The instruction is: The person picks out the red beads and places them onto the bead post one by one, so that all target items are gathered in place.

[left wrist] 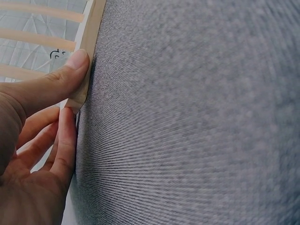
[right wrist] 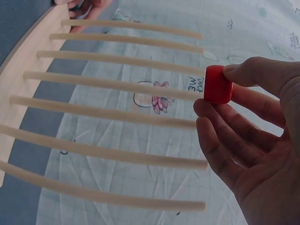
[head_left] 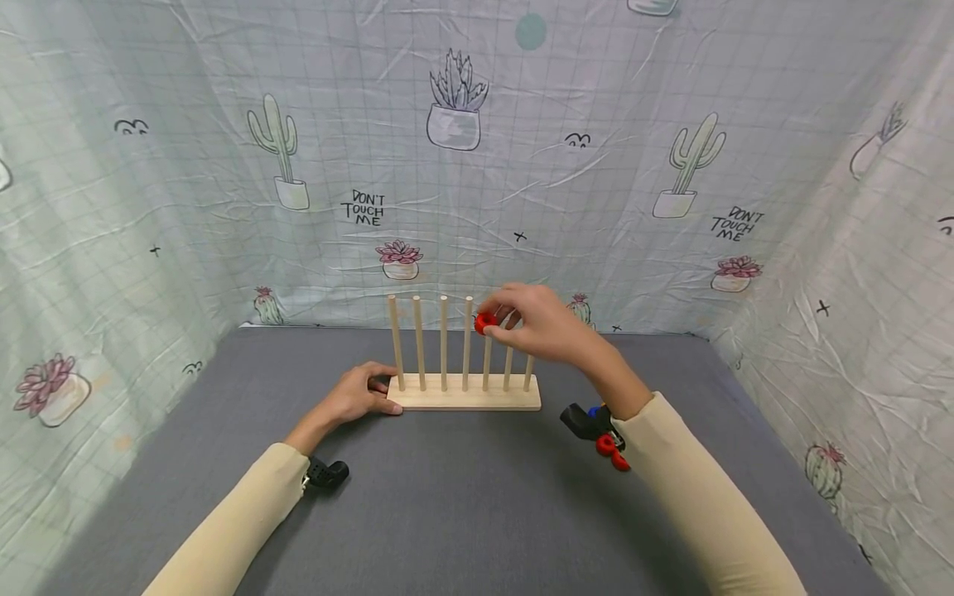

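Note:
A wooden rack with a flat base (head_left: 469, 402) and a row of several upright pegs (head_left: 443, 343) stands toward the back of the table. My left hand (head_left: 354, 396) grips the left end of the base. In the left wrist view its thumb (left wrist: 77, 60) lies along the front edge, and the fingers bend around the end. Up near the peg tops, my right hand (head_left: 540, 324) pinches a red ring (head_left: 479, 326) between thumb and fingers. Seen from the right wrist, the red ring (right wrist: 218, 85) is right at the tip of the middle peg. No rings show on the pegs.
On the grey tabletop (head_left: 447, 497), red rings (head_left: 605, 445) and a blue piece (head_left: 594, 411) lie to the right, partly hidden by the right forearm and its black wrist camera (head_left: 581, 422). A patterned cloth (head_left: 477, 207) hangs behind the rack and along both sides.

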Available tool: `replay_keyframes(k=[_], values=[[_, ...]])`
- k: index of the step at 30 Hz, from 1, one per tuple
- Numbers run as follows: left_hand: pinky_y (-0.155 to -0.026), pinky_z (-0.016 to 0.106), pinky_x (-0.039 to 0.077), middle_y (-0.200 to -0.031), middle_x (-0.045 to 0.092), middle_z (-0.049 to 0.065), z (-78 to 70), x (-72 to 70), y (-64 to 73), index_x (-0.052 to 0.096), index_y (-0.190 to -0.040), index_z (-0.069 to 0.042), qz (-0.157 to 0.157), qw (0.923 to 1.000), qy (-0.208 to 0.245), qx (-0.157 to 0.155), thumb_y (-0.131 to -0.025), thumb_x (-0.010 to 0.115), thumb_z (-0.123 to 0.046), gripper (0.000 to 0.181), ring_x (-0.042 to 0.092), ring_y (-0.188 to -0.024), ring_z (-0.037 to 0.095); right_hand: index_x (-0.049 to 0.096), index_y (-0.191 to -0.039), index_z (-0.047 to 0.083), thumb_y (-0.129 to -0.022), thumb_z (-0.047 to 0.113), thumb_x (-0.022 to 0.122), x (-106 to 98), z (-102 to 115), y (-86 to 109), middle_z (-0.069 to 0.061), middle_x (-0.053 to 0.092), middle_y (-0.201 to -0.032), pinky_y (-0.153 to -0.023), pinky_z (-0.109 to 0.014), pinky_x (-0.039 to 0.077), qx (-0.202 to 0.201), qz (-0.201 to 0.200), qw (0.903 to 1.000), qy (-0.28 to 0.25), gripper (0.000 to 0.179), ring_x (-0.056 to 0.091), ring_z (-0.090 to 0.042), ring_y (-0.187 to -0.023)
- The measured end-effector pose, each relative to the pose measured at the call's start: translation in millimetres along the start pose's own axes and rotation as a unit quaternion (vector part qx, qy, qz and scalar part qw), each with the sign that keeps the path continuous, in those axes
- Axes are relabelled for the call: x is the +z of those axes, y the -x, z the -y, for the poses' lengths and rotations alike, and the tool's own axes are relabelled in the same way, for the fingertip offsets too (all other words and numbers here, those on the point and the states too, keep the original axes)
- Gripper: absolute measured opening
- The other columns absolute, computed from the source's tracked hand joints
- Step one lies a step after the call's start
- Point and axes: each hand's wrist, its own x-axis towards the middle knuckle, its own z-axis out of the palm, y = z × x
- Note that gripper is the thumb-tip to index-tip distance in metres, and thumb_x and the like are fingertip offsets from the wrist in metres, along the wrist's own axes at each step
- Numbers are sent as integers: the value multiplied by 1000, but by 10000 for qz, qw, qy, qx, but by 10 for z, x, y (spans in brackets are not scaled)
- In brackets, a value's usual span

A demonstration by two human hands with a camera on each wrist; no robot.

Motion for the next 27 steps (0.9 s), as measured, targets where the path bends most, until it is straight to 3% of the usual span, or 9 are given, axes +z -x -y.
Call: replay_keyframes(k=[16,27], values=[[-80,34,54,-131,61,21,-25,-11,13,60,-142,-1,2,9999,-26,-108,-76,93,-20,75,64,-108,31,74,-119,7,-96,13,70,10,192,-316,-7,73,-111,-82,-27,60,-153,16,9998,-80,24,72,-17,-95],[-80,36,56,-133,61,22,-10,-8,20,60,-141,0,17,10000,-4,-7,-78,92,-18,73,66,-108,31,74,-120,8,-97,15,70,63,342,-559,-6,74,-111,-83,-24,59,-184,128,9994,-261,25,72,-15,-96]])
